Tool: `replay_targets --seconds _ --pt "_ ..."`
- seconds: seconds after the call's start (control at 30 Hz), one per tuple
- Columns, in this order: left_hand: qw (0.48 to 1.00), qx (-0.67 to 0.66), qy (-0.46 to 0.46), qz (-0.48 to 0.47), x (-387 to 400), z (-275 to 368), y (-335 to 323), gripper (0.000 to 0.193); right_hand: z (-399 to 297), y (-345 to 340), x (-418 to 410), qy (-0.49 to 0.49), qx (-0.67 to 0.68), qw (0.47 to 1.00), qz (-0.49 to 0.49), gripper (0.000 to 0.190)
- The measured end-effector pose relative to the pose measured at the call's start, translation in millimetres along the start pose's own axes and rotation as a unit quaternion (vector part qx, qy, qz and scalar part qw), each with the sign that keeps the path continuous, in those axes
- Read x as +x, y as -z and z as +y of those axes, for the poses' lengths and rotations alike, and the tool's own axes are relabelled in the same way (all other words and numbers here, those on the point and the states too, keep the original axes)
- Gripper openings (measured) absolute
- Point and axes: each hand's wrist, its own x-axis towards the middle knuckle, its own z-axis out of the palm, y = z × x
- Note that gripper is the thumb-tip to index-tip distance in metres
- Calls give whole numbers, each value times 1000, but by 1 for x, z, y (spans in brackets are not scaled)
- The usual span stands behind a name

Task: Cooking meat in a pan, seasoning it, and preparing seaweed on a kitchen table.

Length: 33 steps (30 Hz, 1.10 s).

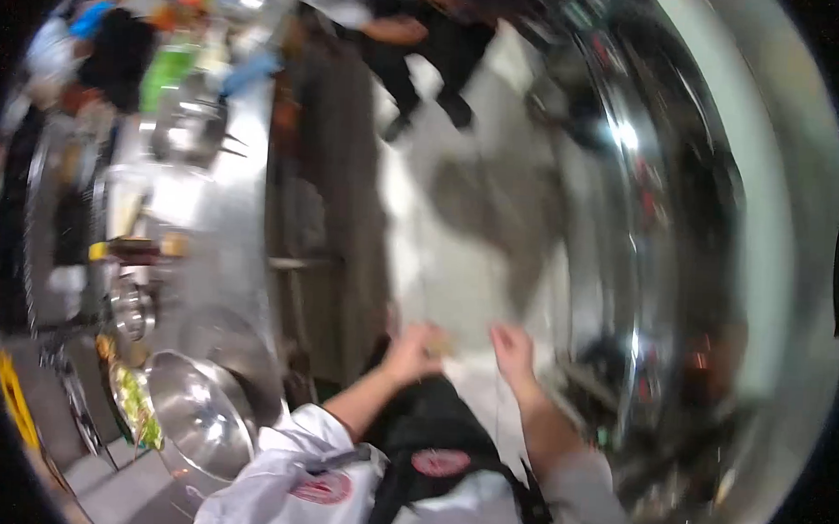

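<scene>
My left hand [415, 352] is held out in front of my black apron [447, 432], fingers curled. A small yellowish-brown patch shows at its fingertips; blur hides whether this is something held. My right hand [514, 350] is raised a little to the right of it, with fingers bent together and nothing plain in them. The two hands are apart, above the pale floor [453, 298]. Nearest on the left, on the steel counter, stands a large steel mixing bowl [199, 410], beside a dish of chopped green and white food [132, 400].
The steel counter [230, 254] runs along the left, bearing metal pans [186, 129] and a green item [164, 75]. A person in dark trousers [428, 59] stands ahead in the aisle; others are at the far left. Blurred steel kitchen equipment [630, 271] lines the right.
</scene>
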Motion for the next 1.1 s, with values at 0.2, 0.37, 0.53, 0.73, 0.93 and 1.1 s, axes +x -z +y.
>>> replay_targets --seconds 0.2,0.37,0.53,0.73,0.93,1.1 --pt "997 51 -31 53 14 -54 -20 51 228 11 40 -421 -284 835 -213 79" --pt "994 84 -33 61 45 -120 -37 49 299 6 67 -483 -304 812 -119 65" --pt "994 57 15 96 41 -147 -58 51 162 -80 52 -22 19 996 -84 18" --pt "998 18 7 64 -7 -117 -70 56 -1 -89 -22 185 -122 966 -134 21" --pt "997 27 -73 23 -41 -92 -84 55 3 -54 -65 179 -144 965 -125 21" --pt "994 22 -91 -53 -81 -72 -94 54 17 -32 -114 154 -209 943 -210 22"
